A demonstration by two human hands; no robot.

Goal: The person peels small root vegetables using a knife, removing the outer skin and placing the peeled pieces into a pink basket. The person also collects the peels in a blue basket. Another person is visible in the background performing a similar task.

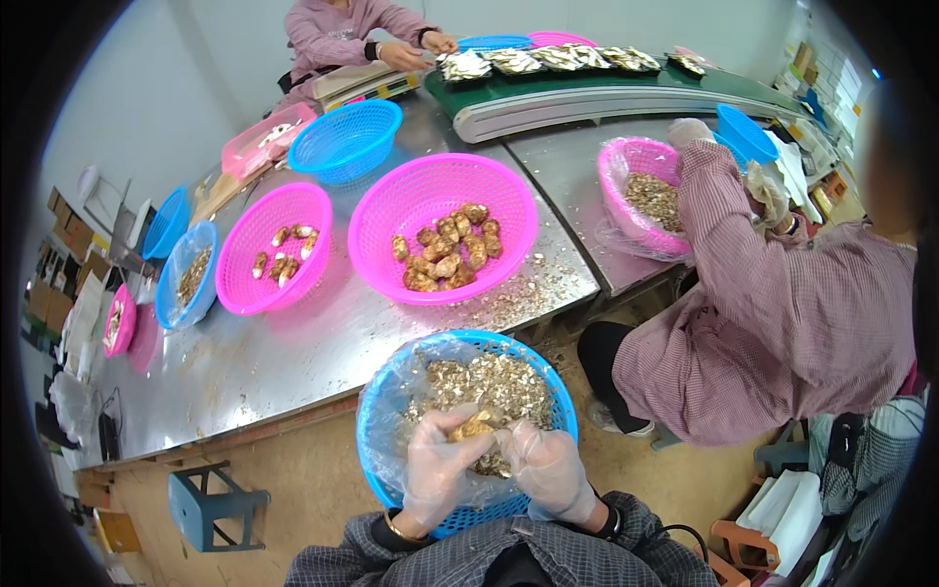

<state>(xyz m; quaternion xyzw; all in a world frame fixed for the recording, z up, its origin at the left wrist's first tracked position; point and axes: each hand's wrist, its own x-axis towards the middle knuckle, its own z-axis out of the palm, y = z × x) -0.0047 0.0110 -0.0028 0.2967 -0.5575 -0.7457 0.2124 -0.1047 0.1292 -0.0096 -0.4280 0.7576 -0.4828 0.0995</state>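
My left hand (444,458), in a thin clear plastic glove, holds a brown, soil-covered mushroom (471,427) between thumb and fingers. Close by on the right, my gloved right hand (541,466) has its fingers curled in by the mushroom's end. A greyish sliver shows at those fingertips, too small to identify; what the fist holds is hidden. Both hands are over a blue plastic basket (568,411) at my lap, lined with a clear plastic bag (385,440). Brown and pale shavings (491,378) fill much of the bag.
On the metal table (293,359) stand a pink basket (378,198) of brown mushrooms and another pink basket (238,257) holding fewer. At right a co-worker (770,330) leans over a lined pink basket (612,165). Behind, trays of sliced mushrooms (513,61) sit on a green conveyor (557,86).
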